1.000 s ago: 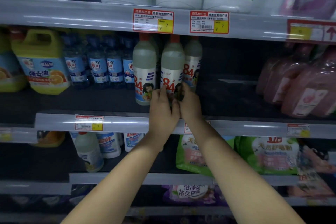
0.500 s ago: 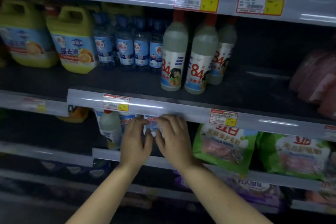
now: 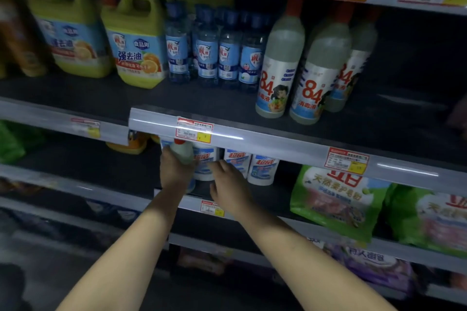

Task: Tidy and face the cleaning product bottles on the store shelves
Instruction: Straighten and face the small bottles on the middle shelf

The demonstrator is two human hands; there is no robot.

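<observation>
Lower shelf, under the grey price rail [image 3: 252, 142]: left hand [image 3: 174, 170] wrapped around a pale translucent bottle with a red cap [image 3: 181, 152], fingers curled on its body, bottle upright at the front edge of the shelf. Right hand [image 3: 228, 184] just beside, fingers straight and loosely spread, tips touching the white bottle with blue label and red lettering [image 3: 206, 165] directly behind the held one. Two more white blue-labelled bottles [image 3: 262, 169] to the right, set back, labels forward.

Shelf above: two tall frosted bottles with red caps and "84" labels [image 3: 279, 68] at the front, a third behind on the right. Left of these, a cluster of small clear bottles with blue caps and blue labels [image 3: 214, 55]. Further left, yellow-green handled jugs with orange-fruit labels [image 3: 137, 43].

Lower right: green and white soap-powder bags [image 3: 336, 199], upright, near the white bottles.
</observation>
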